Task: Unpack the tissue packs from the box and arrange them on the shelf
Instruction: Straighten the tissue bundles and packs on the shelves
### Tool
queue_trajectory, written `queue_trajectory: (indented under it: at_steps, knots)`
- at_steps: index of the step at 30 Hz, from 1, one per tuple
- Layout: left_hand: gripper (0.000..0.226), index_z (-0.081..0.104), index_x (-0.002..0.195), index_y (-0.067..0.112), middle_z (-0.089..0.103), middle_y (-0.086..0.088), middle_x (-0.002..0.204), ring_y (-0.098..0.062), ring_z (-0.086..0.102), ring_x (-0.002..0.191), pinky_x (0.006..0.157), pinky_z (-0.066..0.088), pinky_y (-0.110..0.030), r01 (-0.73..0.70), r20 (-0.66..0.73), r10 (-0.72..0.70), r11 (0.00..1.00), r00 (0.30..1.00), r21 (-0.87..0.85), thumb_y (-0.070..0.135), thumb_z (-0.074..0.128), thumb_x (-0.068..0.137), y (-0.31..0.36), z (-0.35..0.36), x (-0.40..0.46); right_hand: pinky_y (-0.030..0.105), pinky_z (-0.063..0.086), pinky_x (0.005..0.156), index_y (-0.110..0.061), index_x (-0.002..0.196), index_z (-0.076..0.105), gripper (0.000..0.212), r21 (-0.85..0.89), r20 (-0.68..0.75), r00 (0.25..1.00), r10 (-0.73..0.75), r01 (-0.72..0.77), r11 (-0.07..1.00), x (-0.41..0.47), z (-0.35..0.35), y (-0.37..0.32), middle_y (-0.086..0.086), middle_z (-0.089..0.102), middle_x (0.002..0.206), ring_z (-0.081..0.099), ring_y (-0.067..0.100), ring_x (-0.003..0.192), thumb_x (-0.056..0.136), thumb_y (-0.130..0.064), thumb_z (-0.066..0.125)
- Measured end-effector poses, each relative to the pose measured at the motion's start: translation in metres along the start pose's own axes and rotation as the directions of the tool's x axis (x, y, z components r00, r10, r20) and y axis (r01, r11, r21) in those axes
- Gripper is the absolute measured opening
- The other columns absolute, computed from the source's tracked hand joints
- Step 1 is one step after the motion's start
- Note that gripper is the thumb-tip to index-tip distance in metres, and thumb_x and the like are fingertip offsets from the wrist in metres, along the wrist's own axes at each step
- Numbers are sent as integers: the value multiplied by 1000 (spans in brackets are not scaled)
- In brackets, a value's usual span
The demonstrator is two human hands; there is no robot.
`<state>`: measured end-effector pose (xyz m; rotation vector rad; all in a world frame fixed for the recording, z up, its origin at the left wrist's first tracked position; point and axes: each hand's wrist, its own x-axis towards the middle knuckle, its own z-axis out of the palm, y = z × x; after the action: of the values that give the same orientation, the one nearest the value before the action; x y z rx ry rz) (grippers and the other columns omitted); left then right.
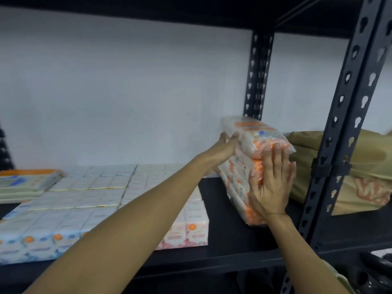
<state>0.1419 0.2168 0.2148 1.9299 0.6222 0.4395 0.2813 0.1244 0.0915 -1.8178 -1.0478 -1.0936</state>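
Fingers (pixel 277 158) of the right hand (pixel 272 183) lay straight and slightly spread, pressed flat against the near orange end of a stack of tissue packs (pixel 252 158). We noted the left hand (pixel 228 148) reaching along the stack's left side, its fingers wrapped over the edge of the upper pack; we could not tell how far they closed behind it. The clear-wrapped stack stood on the dark shelf (pixel 229 230), toward its right end, tilted, its far end near the white wall (pixel 127 92). Just right of it, past the black slotted upright (pixel 339 145), we saw a tan bag (pixel 364 166) with orange print. Left of the stack and apart from it, rows of small tissue packs (pixel 95 200) covered the shelf in a flat block. A flat orange-edged package (pixel 27 181) lay at far left.
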Motion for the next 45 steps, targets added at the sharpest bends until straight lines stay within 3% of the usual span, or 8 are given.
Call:
queue_trajectory:
  at_steps: [8,11,13,17,26,36,41,45]
  knots:
    - [73,56,145,18,47,-1,156,-23,45,142,114,32,-33,106,-177,-38,912,983,396,69,27,101,-72,-102,-99,58,16,120,-13,154,36,69,150,-27,993,113,-108,983,-6,-47,-45,6,33,162,24,23,152,92,-41,49]
    - [66,57,142,18,50,-3,153,-25,45,142,107,34,-31,163,-242,-32,824,970,542,64,30,103,-103,-142,-135,51,21,117,-7,139,53,54,182,-73,996,57,-43,982,-14,-52,-87,12,52,147,43,30,139,92,-33,52]
    - [60,49,149,23,41,-1,160,-23,40,145,112,30,-32,221,-267,-70,773,961,595,60,32,105,-126,-166,-156,44,23,113,-10,129,60,41,253,143,990,-1,-35,967,-18,-51,-121,11,62,134,52,28,127,94,-31,52]
    - [49,45,149,24,41,-1,160,-25,44,141,111,34,-35,297,-295,-128,699,947,651,48,32,109,-171,-207,-184,39,23,114,-20,135,60,45,251,595,789,-153,-2,968,-22,-27,-178,-1,59,141,48,19,133,101,-47,47]
    - [70,2,163,33,-11,-4,171,-32,-15,156,123,-9,-60,425,-329,-271,517,905,743,67,11,102,-217,-227,-194,54,-1,125,-27,162,7,80,72,949,306,-73,13,997,-22,30,-217,-1,-3,170,-7,23,156,97,-72,15]
    - [78,-13,161,33,-21,-6,169,-35,-22,154,122,-12,-62,420,-258,-372,468,892,778,74,1,96,-210,-231,-184,54,-2,125,-28,162,4,80,21,949,314,-28,28,999,-22,42,-223,0,-3,170,-6,25,156,97,-73,14]
    - [83,-7,163,32,-15,-8,170,-38,-14,156,124,-3,-62,423,-258,-396,418,881,804,77,7,95,-194,-239,-174,55,8,123,-27,156,32,82,44,922,383,-47,15,999,-7,41,-222,-3,27,165,20,21,153,93,-79,19]
    - [85,-6,163,34,-16,-9,170,-36,-20,155,123,-11,-58,413,-299,-302,455,905,789,80,8,93,-201,-232,-148,51,-4,125,-32,161,13,81,112,917,383,-108,12,994,-6,57,-237,-5,3,170,-3,17,156,94,-78,17]
